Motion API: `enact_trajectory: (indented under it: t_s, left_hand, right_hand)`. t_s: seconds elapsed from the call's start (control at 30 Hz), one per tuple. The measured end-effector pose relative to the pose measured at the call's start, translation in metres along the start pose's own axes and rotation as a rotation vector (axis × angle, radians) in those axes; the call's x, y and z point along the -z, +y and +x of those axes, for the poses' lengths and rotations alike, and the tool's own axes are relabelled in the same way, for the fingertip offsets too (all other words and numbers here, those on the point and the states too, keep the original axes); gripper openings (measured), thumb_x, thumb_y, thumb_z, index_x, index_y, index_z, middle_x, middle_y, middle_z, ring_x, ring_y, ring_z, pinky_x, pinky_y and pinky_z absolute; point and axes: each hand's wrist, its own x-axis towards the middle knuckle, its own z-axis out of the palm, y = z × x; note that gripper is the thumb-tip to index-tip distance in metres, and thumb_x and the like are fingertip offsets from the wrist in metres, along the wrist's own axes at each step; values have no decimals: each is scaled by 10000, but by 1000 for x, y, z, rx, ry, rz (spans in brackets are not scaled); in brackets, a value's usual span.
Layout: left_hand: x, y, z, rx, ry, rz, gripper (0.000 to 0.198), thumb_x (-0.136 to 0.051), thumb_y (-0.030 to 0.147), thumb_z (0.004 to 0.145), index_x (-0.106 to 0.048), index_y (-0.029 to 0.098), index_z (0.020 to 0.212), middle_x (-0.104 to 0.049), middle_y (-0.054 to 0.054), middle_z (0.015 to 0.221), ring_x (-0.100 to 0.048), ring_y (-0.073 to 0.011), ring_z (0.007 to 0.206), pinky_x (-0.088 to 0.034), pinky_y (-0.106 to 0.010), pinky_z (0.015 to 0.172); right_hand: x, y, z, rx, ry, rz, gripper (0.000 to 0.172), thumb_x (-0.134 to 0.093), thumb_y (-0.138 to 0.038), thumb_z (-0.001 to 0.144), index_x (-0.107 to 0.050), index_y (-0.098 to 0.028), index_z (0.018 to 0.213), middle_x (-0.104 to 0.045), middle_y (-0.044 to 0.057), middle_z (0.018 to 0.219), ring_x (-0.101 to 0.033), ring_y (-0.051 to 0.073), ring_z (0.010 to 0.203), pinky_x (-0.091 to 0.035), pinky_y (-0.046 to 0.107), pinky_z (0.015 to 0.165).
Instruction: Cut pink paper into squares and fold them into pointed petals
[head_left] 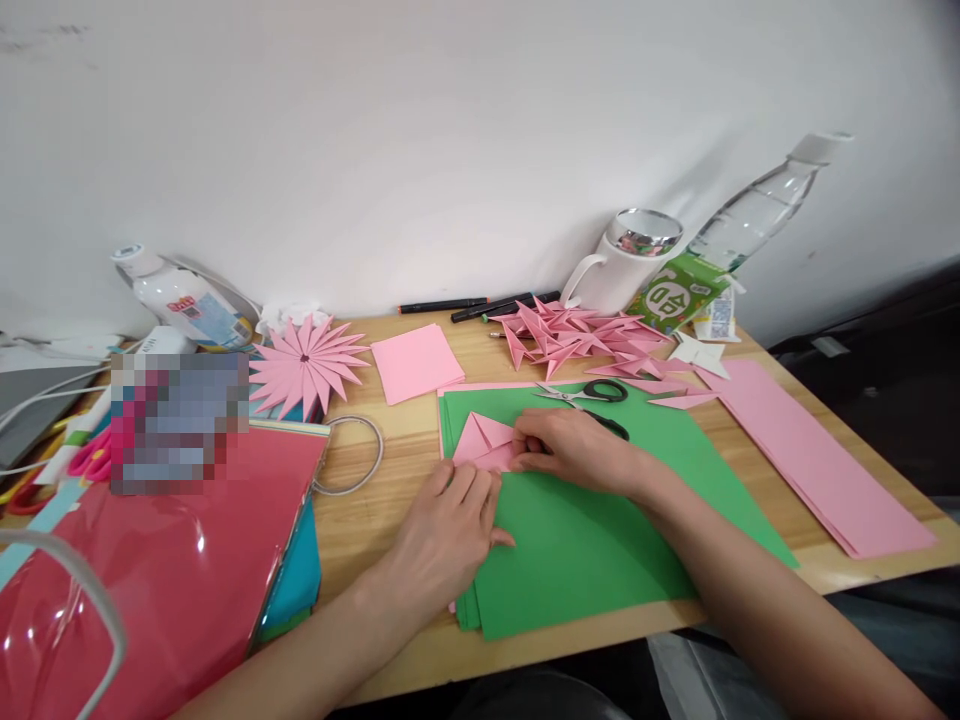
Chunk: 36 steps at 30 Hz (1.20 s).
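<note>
A partly folded pink paper (484, 437) lies on the green sheets (592, 540), with creased triangular flaps showing. My left hand (456, 520) presses on its lower left edge, fingers bent and thumb out to the side. At its right edge my right hand (566, 447) has its fingers pinched on the paper; the fingertips are partly hidden. Open scissors (604, 392) with black handles rest on the green sheets just beyond my right hand. Behind them is a heap of folded pink pieces (562, 335). A stack of square pink sheets (418, 363) lies farther back, left of the green sheets.
A pink pointed paper wheel (306, 368), a tape roll (351, 490) and a red folder (172, 560) are at the left. Long pink strips (817, 460) lie right. A white mug (619, 265), a clear bottle (765, 215) and black pens (442, 305) stand or lie near the wall.
</note>
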Motion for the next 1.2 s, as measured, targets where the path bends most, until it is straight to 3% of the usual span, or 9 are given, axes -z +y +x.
enact_trajectory:
  t_s: [0.13,0.2,0.27,0.37,0.53,0.7,0.9,1.07,1.2]
  left_hand:
    - [0,-1,0,-6,3,-3,581,-381,531,874,-570,48,1136,-582,-90,852,-534,-227,829,-372,-372,799]
    - [0,-2,-1,-10,10,-1,587,-398,536,866,-566,46,1142,-597,-100,876,-548,-240,863,-369,-390,852]
    - [0,-4,-1,-14,29,8,587,-405,534,865,-561,45,1150,-614,-123,939,-556,-262,934,-351,-413,911]
    - [-1,-5,-4,-22,57,19,556,-380,504,889,-562,47,1147,-621,-160,1039,-557,-284,1020,-354,-427,933]
    - [-5,-3,-8,3,78,18,509,-386,478,898,-568,70,1143,-604,-185,1155,-569,-293,1066,-396,-429,918]
    - [-10,-10,-8,12,98,-5,501,-436,482,875,-591,71,1116,-598,-177,1197,-532,-304,1152,-393,-435,969]
    - [-9,-21,-5,-21,83,-39,550,-467,503,848,-572,42,1130,-595,-181,1194,-505,-304,1189,-403,-415,988]
    - [-9,-22,-3,-16,70,-62,545,-490,528,823,-575,74,1113,-590,-172,1198,-516,-299,1177,-413,-403,969]
    - [-13,-21,-3,-22,68,-64,535,-462,515,848,-569,81,1142,-547,-147,1284,-485,-295,1204,-391,-404,983]
  right_hand:
    - [0,9,2,-11,17,166,166,-659,-277,757,-585,-161,665,-513,-32,564,-420,95,514,-278,210,485]
    - [-3,14,4,-51,130,300,222,-620,-332,786,-579,-160,652,-495,-36,536,-406,91,490,-282,209,457]
    - [-9,17,7,-86,311,364,188,-608,-322,791,-596,-158,700,-549,-13,600,-461,105,534,-347,217,483]
    - [-16,16,9,-57,413,416,160,-624,-270,773,-631,-165,894,-637,47,830,-572,152,705,-464,254,587]
    - [-20,8,10,56,368,389,335,-575,-215,805,-583,-185,1139,-606,89,1039,-591,174,808,-513,290,645]
    - [-18,6,8,42,316,263,415,-604,-153,777,-556,-163,1190,-599,74,970,-566,156,723,-496,302,655]
    - [-16,5,4,70,310,12,336,-622,-251,807,-591,-204,1138,-567,100,1041,-553,243,960,-476,375,789]
    - [-15,0,2,80,255,-47,232,-611,-243,821,-598,-181,1044,-591,87,982,-554,228,926,-464,347,784]
    - [-14,1,2,57,254,-35,244,-630,-257,811,-596,-162,1033,-596,88,945,-555,216,889,-453,326,757]
